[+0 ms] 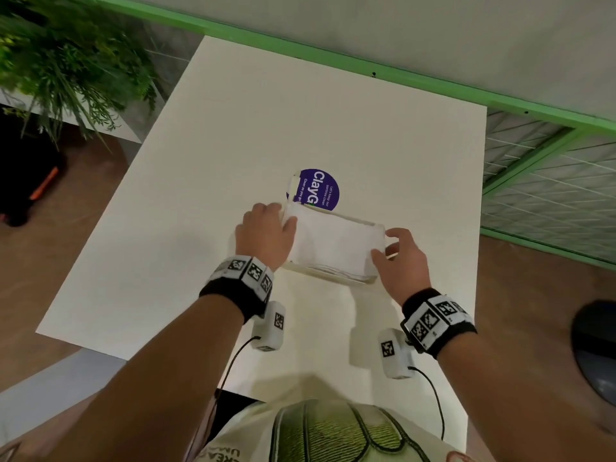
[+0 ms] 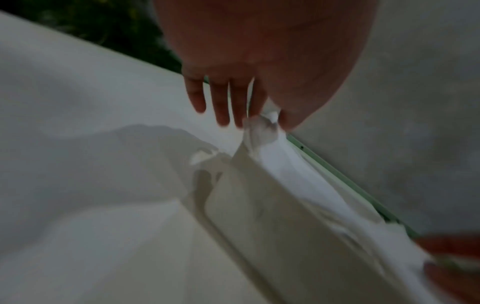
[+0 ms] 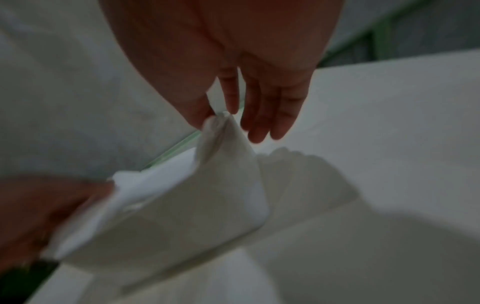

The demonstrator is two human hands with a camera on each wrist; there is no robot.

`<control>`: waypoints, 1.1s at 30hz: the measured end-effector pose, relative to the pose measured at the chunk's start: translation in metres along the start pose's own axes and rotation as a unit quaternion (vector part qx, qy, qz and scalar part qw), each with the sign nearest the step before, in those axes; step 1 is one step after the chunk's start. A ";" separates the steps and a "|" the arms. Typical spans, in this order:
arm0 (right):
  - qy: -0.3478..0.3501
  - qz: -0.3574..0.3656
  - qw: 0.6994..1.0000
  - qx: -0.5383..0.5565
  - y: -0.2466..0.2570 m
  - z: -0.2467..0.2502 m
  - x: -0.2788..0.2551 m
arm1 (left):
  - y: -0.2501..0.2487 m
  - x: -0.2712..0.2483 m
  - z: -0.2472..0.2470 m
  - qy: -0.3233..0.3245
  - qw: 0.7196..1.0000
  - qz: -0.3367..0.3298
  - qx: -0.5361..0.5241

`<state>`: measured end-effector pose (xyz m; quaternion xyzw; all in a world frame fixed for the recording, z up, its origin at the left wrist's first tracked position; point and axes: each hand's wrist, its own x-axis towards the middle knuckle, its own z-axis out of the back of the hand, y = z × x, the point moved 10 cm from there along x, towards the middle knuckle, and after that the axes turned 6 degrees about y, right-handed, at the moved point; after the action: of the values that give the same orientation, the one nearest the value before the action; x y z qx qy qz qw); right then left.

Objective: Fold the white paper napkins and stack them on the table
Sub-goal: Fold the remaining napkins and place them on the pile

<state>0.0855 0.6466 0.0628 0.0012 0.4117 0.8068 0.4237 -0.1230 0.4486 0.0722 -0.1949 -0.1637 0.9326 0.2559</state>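
You are pinching the napkin (image 1: pixel 333 243) at both ends, left hand (image 1: pixel 266 233) and right hand (image 1: pixel 401 258), just above the worktop (image 1: pixel 233 128) at frame centre. Uneven tension risks tearing it or skewing the fold.

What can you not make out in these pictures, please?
- Sticker: head view, near edge covered by the napkin.
- Napkin count: whether one or several lie under the top sheet is unclear.
- Left hand grip on the napkin's corner: left wrist view, blurred.
- Right hand grip: right wrist view, equally smeared.
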 end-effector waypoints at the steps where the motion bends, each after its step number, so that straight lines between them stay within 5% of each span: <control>1: 0.008 -0.023 0.999 0.025 -0.003 -0.002 0.003 | 0.002 0.005 -0.003 0.019 1.000 0.010 -0.016; 10: -0.015 0.040 0.999 -0.003 0.002 -0.001 0.003 | -0.005 -0.001 0.009 -0.035 0.996 -0.041 -0.068; 16: 0.041 0.094 0.970 -0.223 0.010 -0.021 -0.006 | -0.034 -0.004 -0.004 -0.048 0.968 -0.187 0.160; 20: 0.049 0.087 0.950 -0.297 0.011 -0.024 -0.009 | -0.041 -0.001 -0.009 -0.077 0.940 -0.217 0.250; 27: 0.044 0.074 0.930 -0.357 0.017 -0.028 0.000 | -0.020 0.008 -0.011 -0.018 0.967 -0.126 0.219; 30: 0.071 0.062 0.929 -0.358 0.016 -0.036 0.009 | -0.004 0.003 -0.009 0.011 0.988 -0.097 0.121; 33: 0.052 0.066 0.936 -0.341 0.021 -0.033 0.011 | -0.013 -0.022 0.016 -0.116 0.971 -0.180 0.106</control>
<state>0.0522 0.6262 0.0517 -0.1580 0.1323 0.9238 0.3226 -0.1077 0.4442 0.0977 -0.0241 -0.1254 0.8993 0.4183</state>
